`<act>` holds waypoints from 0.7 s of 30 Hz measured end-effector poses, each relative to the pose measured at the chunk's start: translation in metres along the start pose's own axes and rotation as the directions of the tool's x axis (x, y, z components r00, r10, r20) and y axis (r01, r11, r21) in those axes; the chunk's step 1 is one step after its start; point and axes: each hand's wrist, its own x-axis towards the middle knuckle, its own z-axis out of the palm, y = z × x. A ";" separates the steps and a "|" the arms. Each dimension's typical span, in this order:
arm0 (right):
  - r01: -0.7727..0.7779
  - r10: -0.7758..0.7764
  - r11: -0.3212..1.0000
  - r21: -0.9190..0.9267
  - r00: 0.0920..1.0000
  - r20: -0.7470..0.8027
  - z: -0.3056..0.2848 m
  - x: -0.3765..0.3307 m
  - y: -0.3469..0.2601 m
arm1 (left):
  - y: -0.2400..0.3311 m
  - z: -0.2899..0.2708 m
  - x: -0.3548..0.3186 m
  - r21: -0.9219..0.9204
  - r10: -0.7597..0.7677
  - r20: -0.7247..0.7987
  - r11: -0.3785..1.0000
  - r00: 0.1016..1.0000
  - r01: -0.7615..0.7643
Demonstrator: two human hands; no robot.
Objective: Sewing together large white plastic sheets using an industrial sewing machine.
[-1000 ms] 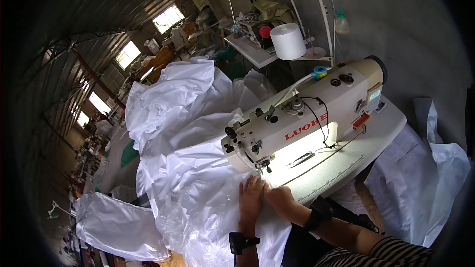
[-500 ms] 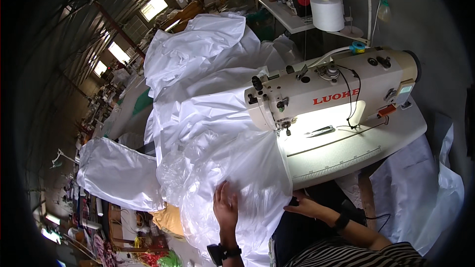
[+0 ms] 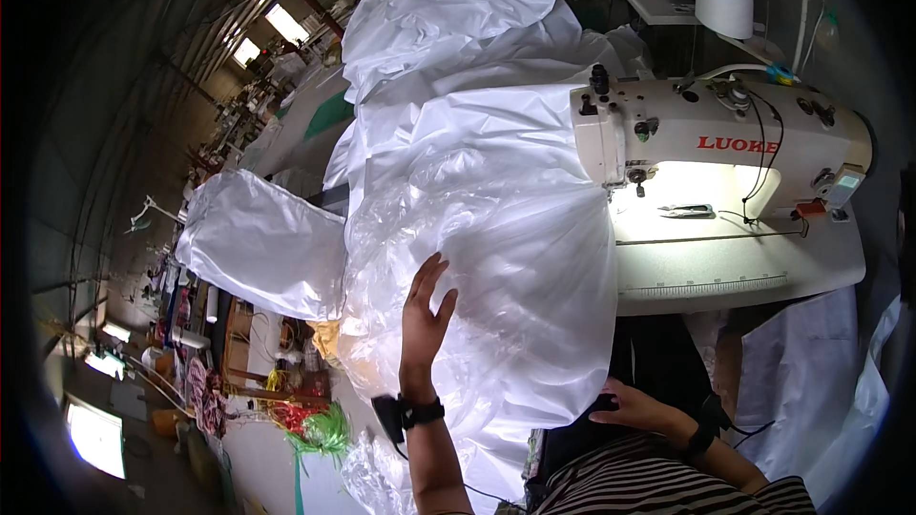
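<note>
White plastic sheeting (image 3: 496,229) under left hand (image 3: 425,310)'s flat, spread-fingered grip.

**Sewing table: surface and load**

The sewing table (image 3: 735,277) has a pale top with a ruler strip along its near edge. A cream sewing machine (image 3: 725,138) stands on it, its lamp lighting the bed below the needle. A bulky white plastic sheet (image 3: 496,229) lies over the table's left end, piling up behind and hanging off the near edge.
</note>
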 end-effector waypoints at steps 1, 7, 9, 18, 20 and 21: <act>-0.078 0.079 0.997 -0.015 0.992 0.100 0.000 0.003 0.000 | 0.006 -0.011 -0.031 -0.136 -0.127 -0.083 0.984 0.988 0.115; -0.278 0.272 0.954 0.113 0.960 0.066 0.023 0.045 0.030 | 0.035 -0.006 -0.235 -0.318 -0.637 -0.478 0.768 0.605 0.556; -0.356 0.356 0.934 -0.001 0.934 0.013 0.026 0.048 0.031 | 0.036 0.030 -0.279 -0.208 -0.648 -0.533 0.724 0.544 0.658; -0.155 0.258 0.800 0.580 0.961 -0.100 0.008 0.004 -0.029 | -0.049 0.117 -0.352 -0.566 -0.933 0.346 -0.126 0.096 0.815; -0.175 0.320 0.800 0.574 0.934 -0.161 -0.005 0.003 -0.042 | -0.061 0.134 -0.362 -0.526 -0.706 0.594 0.022 0.386 0.850; -0.127 0.246 0.902 0.412 0.937 -0.248 -0.014 0.002 -0.052 | -0.062 0.147 -0.366 -0.605 -0.727 0.572 -0.062 0.379 0.794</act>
